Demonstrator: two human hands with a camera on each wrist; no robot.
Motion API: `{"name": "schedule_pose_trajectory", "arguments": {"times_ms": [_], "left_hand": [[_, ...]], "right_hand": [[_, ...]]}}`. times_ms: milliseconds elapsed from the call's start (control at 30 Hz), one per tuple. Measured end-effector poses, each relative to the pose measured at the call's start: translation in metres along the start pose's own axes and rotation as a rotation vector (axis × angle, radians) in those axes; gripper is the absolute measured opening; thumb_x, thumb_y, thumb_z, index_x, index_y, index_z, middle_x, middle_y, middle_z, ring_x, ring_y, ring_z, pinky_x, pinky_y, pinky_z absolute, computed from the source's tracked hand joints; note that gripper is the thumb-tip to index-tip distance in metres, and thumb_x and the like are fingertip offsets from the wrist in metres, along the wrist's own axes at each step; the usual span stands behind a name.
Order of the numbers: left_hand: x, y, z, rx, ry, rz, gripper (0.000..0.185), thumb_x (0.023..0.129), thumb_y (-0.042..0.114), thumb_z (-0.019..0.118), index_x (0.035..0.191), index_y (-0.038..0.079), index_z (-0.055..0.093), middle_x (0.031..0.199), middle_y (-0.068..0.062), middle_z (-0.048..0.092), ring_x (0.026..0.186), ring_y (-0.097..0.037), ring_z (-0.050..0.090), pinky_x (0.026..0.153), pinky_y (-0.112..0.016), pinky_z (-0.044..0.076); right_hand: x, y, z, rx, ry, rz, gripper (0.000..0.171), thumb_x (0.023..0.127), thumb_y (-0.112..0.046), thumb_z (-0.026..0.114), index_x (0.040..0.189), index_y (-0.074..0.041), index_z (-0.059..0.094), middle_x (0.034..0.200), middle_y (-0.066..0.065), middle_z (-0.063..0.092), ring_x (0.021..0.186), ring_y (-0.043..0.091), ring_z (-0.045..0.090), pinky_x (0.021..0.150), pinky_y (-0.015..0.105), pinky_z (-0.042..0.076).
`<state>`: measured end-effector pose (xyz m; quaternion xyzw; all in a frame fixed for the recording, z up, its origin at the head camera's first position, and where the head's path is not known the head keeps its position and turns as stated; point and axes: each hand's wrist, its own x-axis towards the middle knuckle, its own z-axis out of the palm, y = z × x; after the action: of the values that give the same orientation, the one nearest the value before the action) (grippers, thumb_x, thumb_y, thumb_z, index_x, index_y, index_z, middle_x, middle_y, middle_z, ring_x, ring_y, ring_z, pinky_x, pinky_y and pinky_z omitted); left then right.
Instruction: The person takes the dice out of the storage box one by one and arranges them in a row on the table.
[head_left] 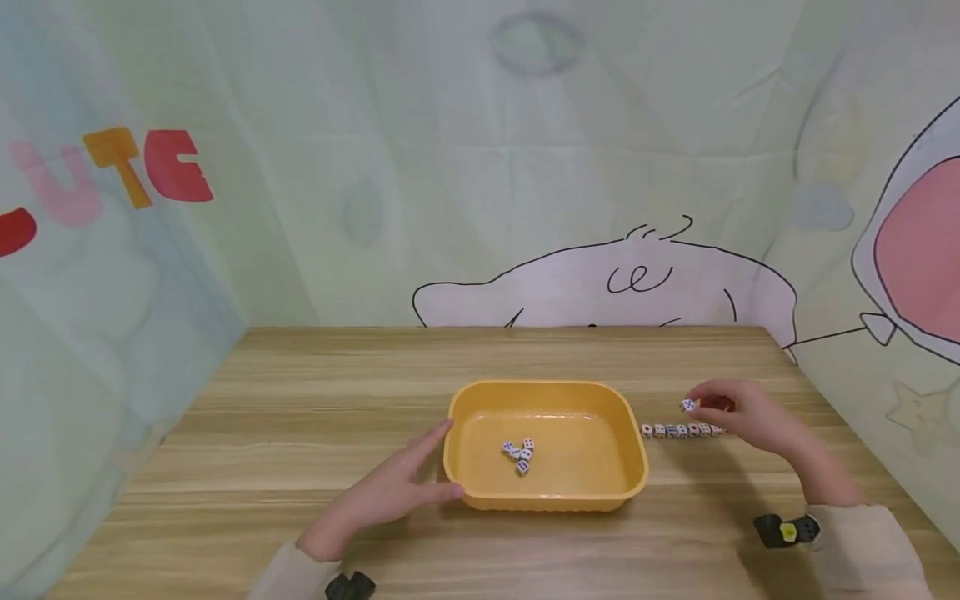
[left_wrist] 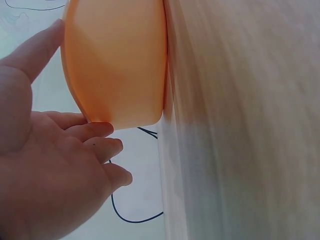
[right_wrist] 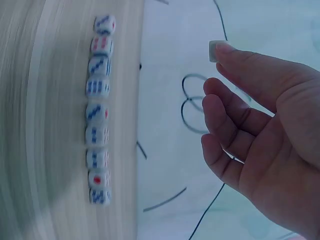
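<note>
yellow tray (head_left: 581,467): on table (head_left: 300,400), loose dice (head_left: 526,455) contained | left hand (head_left: 393,487): fingers extended, tray's side touched | right hand (head_left: 757,417): one die (head_left: 687,405) was pinched above the table, near the dice row (head_left: 682,431) lined up beside the tray | backdrop (head_left: 337,108): coloured letters (head_left: 129,171) "UTE" could be read

Pale beige sleeves (head_left: 870,546), black wristbands (head_left: 769,531) – yellow marking (head_left: 788,532) on the right.
</note>
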<state>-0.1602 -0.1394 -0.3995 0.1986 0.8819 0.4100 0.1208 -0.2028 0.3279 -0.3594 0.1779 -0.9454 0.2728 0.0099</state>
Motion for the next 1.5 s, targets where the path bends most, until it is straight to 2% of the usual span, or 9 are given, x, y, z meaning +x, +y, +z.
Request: {"name": "schedule_pose_trajectory", "arguments": {"times_ms": [300,600,933,1167,1367,1500], "left_hand": [[0.001,0.001,0.0,-0.015,0.0,-0.01,0.09,0.084,0.039,0.074,0.153,0.01,0.024,0.157,-0.016,0.023,0.143,-0.04,0.021,0.113,-0.061,0.02],[0.001,0.001,0.0,-0.011,-0.003,-0.009,0.091,0.084,0.041,0.073,0.154,0.01,0.024,0.157,-0.017,0.023,0.143,-0.041,0.021,0.113,-0.061,0.02],[0.001,0.0,0.0,-0.015,-0.003,-0.013,0.091,0.084,0.042,0.073,0.154,0.011,0.024,0.158,-0.016,0.023,0.143,-0.04,0.022,0.113,-0.062,0.02],[0.0,0.0,0.0,-0.012,0.001,-0.019,0.091,0.083,0.043,0.073,0.154,0.013,0.025,0.157,-0.016,0.024,0.143,-0.041,0.022,0.113,-0.062,0.02],[0.0,0.001,0.0,-0.008,-0.005,-0.021,0.09,0.084,0.043,0.073,0.154,0.012,0.024,0.158,-0.015,0.024,0.143,-0.041,0.022,0.113,-0.061,0.021],[0.0,0.001,0.0,-0.011,-0.006,-0.022,0.091,0.084,0.043,0.073,0.154,0.013,0.024,0.158,-0.016,0.024,0.143,-0.041,0.023,0.113,-0.061,0.021]], "right_hand": [[-0.013,0.039,-0.012,-0.063,0.018,0.082,0.022,0.089,-0.013,0.069,0.104,0.004,0.069,0.087,0.003,0.066,0.074,0.002,0.052,0.062,0.024,0.049],[-0.021,0.067,-0.016,-0.131,0.028,0.133,0.022,0.088,-0.017,0.07,0.1,0.003,0.07,0.082,0.002,0.063,0.072,0.006,0.05,0.06,0.026,0.046],[-0.026,0.084,-0.014,-0.144,0.018,0.189,0.024,0.089,-0.014,0.068,0.101,0.006,0.068,0.086,0.01,0.065,0.078,0.018,0.055,0.063,0.033,0.048],[-0.025,0.092,-0.011,-0.137,0.022,0.187,0.019,0.087,-0.009,0.069,0.098,0.006,0.068,0.085,0.013,0.066,0.078,0.019,0.057,0.066,0.036,0.049],[-0.024,0.097,-0.007,-0.143,0.012,0.227,0.02,0.087,-0.01,0.068,0.098,0.006,0.068,0.086,0.015,0.066,0.079,0.022,0.059,0.066,0.037,0.049],[-0.024,0.1,-0.004,-0.148,0.015,0.221,0.02,0.086,-0.009,0.069,0.097,0.007,0.067,0.083,0.014,0.066,0.076,0.02,0.057,0.065,0.036,0.047]]}}
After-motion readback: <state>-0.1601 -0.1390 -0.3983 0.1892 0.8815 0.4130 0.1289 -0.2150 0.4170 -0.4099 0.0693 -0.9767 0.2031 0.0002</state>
